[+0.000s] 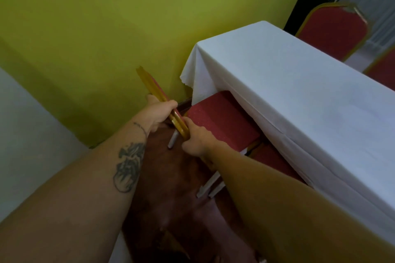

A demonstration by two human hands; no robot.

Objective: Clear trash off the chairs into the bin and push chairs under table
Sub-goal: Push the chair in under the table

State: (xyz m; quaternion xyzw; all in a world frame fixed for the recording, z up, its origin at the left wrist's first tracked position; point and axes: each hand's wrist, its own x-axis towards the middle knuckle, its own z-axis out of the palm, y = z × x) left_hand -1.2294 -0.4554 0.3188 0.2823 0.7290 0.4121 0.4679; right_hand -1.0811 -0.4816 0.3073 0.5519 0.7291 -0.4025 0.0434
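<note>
A red-cushioned chair with a gold frame stands at the near end of the table; its seat [220, 117] reaches partly under the white tablecloth [288, 83]. The top edge of its backrest [150, 85] runs diagonally at centre. My left hand [159, 113] grips that gold top rail from the left. My right hand [195, 139] grips the same rail lower down, on the seat side. A second red seat [271, 159] shows beside it under the cloth. No trash or bin is in view.
A yellow-green wall [106, 28] stands close behind the chair. Two more red chairs [333, 30] sit at the table's far side. The floor [171, 188] is dark brown, with white chair legs [208, 186] visible. A white surface [25, 139] lies at left.
</note>
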